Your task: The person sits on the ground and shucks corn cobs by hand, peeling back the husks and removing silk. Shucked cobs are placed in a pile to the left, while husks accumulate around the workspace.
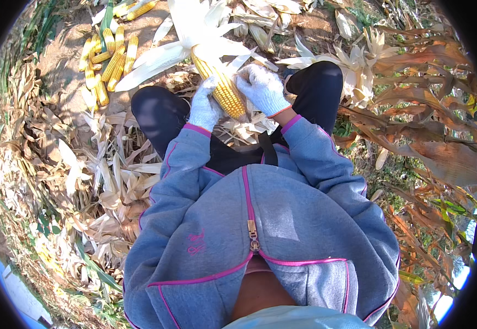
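An ear of yellow corn (pixel 227 93) lies tilted between my hands, over the gap between my bent knees. Its pale husk (pixel 156 61) is peeled back and spreads out at the far end, washed out by sunlight. My left hand (pixel 206 105), in a white knitted glove, grips the ear along its left side. On the right side, my right hand (pixel 264 88), also gloved, has its fingers curled close to the kernels and husk. Whether those fingers pinch a husk leaf cannot be made out.
Several husked corn cobs (pixel 117 68) are piled on bare soil at the upper left. Loose dry husks (pixel 113 185) cover the ground to my left, with more husks (pixel 259 35) ahead. Dry brown corn leaves (pixel 435 123) crowd the right side.
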Tool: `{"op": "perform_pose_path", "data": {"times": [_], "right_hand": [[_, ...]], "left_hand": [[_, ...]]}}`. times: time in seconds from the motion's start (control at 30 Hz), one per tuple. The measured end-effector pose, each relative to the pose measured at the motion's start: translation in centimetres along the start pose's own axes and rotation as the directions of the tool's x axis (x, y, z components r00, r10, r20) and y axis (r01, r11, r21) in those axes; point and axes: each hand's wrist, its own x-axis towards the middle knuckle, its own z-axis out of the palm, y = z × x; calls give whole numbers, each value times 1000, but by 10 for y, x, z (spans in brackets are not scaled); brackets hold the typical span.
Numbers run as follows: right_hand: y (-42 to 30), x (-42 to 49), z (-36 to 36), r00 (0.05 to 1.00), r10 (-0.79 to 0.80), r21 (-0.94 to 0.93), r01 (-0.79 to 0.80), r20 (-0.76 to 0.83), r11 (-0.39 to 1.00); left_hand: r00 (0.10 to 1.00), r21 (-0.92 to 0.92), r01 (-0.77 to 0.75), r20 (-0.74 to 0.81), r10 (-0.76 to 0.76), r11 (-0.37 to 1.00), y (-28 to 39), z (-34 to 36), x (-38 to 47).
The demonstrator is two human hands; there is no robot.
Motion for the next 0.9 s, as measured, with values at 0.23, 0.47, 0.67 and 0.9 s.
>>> {"op": "perform_pose_path", "data": {"times": [0.23, 0.47, 0.67, 0.9], "right_hand": [[-6, -2, -11, 986, 152, 358, -168, 74, 918], [-26, -24, 1, 997, 8, 303, -31, 77, 952], [-31, -18, -6, 995, -10, 401, -29, 95, 916], [-34, -8, -6, 960, 132, 883, -279, 247, 376]], "left_hand": [[997, 11, 59, 51, -59, 998, 4, -3, -8], [987, 89, 73, 137, -85, 993, 0, -10, -6], [971, 148, 117, 192, -145, 982, 3, -12, -6], [955, 266, 187, 176, -239, 946, 8, 0, -15]]}}
